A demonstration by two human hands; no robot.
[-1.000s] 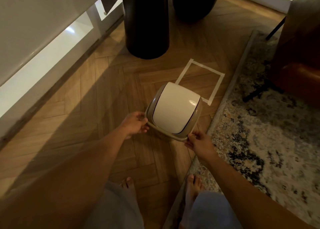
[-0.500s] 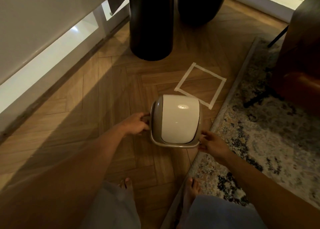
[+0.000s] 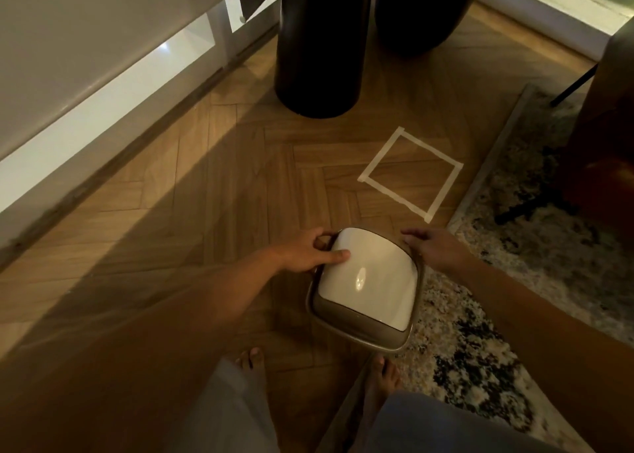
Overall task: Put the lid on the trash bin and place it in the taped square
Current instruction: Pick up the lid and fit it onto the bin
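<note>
The trash bin lid (image 3: pixel 367 281), a white swing flap in a taupe frame, is seen from above; whatever is beneath it is hidden. My left hand (image 3: pixel 305 252) grips its far left corner, thumb lying on the white flap. My right hand (image 3: pixel 435 250) rests on the far right edge with fingers stretched out; whether it grips the frame is unclear. The taped square (image 3: pixel 410 173) of white tape lies on the wood floor beyond the lid, nothing inside it.
A tall black cylinder (image 3: pixel 322 44) and a round dark vessel (image 3: pixel 429 10) stand behind the square. A patterned rug (image 3: pixel 535 264) borders the right, with dark furniture (image 3: pixel 603 137) on it. A white cabinet (image 3: pixel 85 75) runs along the left. My bare feet are below.
The lid has come nearer to me and away from the taped square. Both hands slid from its near corners to its far corners, and the view shifted.
</note>
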